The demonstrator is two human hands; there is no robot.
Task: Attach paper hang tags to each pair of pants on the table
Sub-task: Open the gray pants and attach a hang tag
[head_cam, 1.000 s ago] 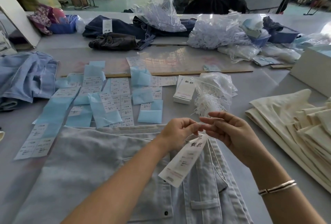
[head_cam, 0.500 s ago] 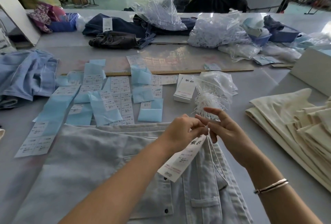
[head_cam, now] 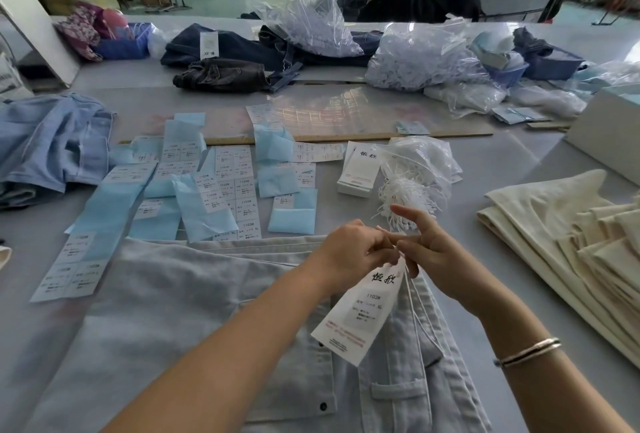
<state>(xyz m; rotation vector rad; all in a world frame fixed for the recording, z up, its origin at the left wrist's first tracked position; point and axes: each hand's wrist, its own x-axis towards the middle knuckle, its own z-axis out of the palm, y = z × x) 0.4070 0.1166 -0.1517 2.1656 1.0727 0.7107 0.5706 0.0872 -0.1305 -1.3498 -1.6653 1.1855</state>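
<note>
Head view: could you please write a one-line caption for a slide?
Both hands, left hand and right hand, thread a white string on a paper hang tag above light denim pants.

Bare table (head_cam: 491, 169) between string bag (head_cam: 420, 169) and cream pants stack (head_cam: 571, 235)

**Counts on the table**

I count two hands (head_cam: 353, 249), one hang tag (head_cam: 360, 315) held up, one stack of spare tags (head_cam: 358, 169), and one pale denim pants (head_cam: 194, 311) under them. One cream pants pile (head_cam: 568, 242), layers too many to tell. One blue jeans heap (head_cam: 48, 145) left. Sticker sheets (head_cam: 228, 183): many, overlapped, can't total. One string bundle (head_cam: 412, 193). One bracelet (head_cam: 528, 352).
</note>
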